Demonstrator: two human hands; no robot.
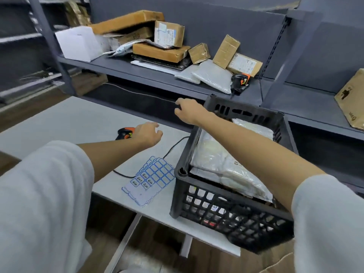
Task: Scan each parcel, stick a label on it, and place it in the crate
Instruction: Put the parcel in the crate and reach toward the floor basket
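Parcels (226, 166) in white plastic bags fill the black crate (226, 211), which stands on the right part of the white table (59, 119). More parcels wait on the grey shelf (122, 66) behind the table: brown cardboard boxes (159, 51) stacked at the centre, a white box (77, 44) at the left end, and two white padded bags (212, 76) towards the right.

My left hand (146, 134) is above the table with fingers loosely spread, holding nothing. Just beside its wrist lies a black-and-orange scanner (124, 133) on the tabletop; I cannot tell whether the hand touches it. A black cable (173, 146) runs across the table near the crate.

My right hand (188, 112) reaches forward over the far left corner of the crate, above the far table edge. Its fingers are loosely curled and grasp nothing.

A stack of label sheets (151, 178) with blue-bordered stickers lies on the table, just beside the crate's left wall. Several labels carry handwritten marks too small to read.

A second black-and-orange scanner (239, 83) rests on the shelf beside the padded bags.
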